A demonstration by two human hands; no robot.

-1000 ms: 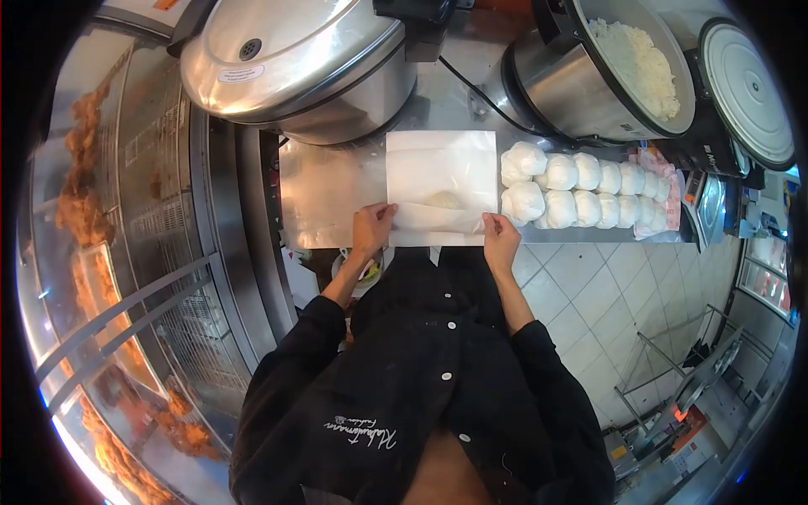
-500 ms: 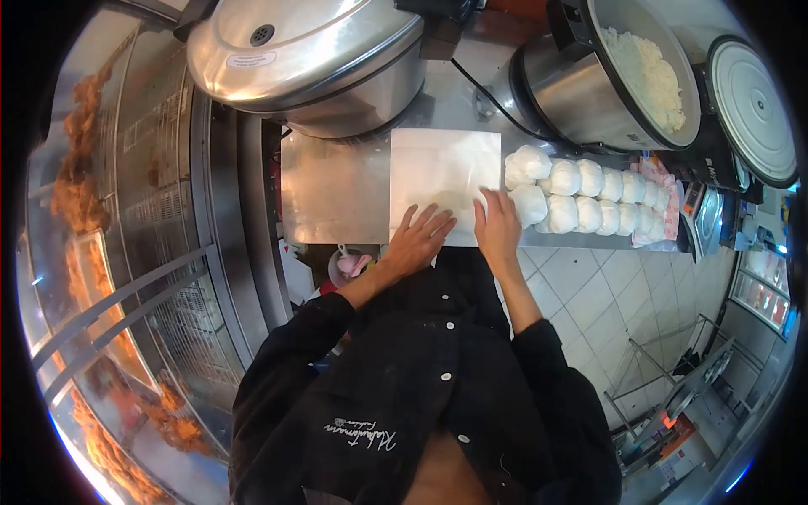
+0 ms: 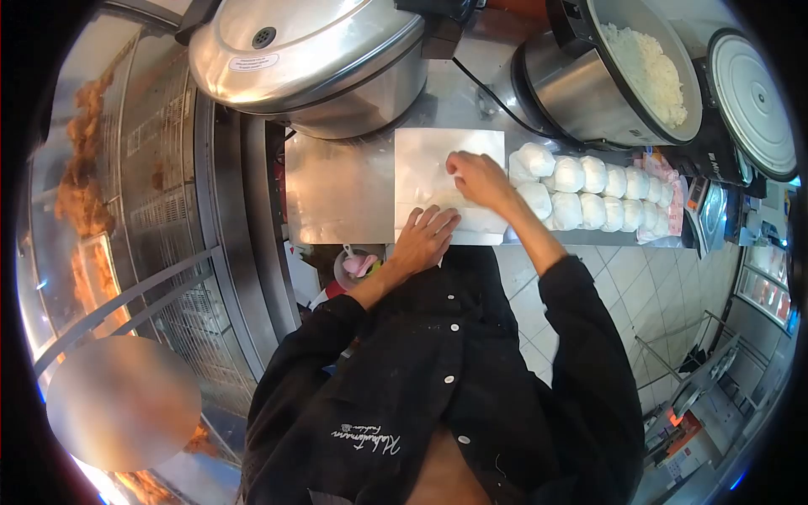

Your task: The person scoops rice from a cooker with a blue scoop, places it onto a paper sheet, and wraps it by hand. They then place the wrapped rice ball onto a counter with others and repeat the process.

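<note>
White sheets of paper (image 3: 425,164) lie on the steel counter in front of me. My left hand (image 3: 425,238) rests on their near edge with its fingers stretched out, holding nothing. Over the right half of the paper, my right hand (image 3: 481,179) has its fingers curled in; whether anything is inside them is hidden. Just right of the paper, two rows of rounded white bundles (image 3: 569,174) run along the counter, and my right forearm passes close to the nearest ones.
A large lidded steel cooker (image 3: 337,76) stands behind the counter at left. At back right an open cooker (image 3: 581,88) holds white rice (image 3: 648,76), beside a round lid (image 3: 751,105). Fried food (image 3: 84,185) fills a glass case at left. Below the counter is a bowl (image 3: 345,268).
My right hand has moved left and away from me over the paper, and its fingers have curled in. My left hand stays at the paper's near edge.
</note>
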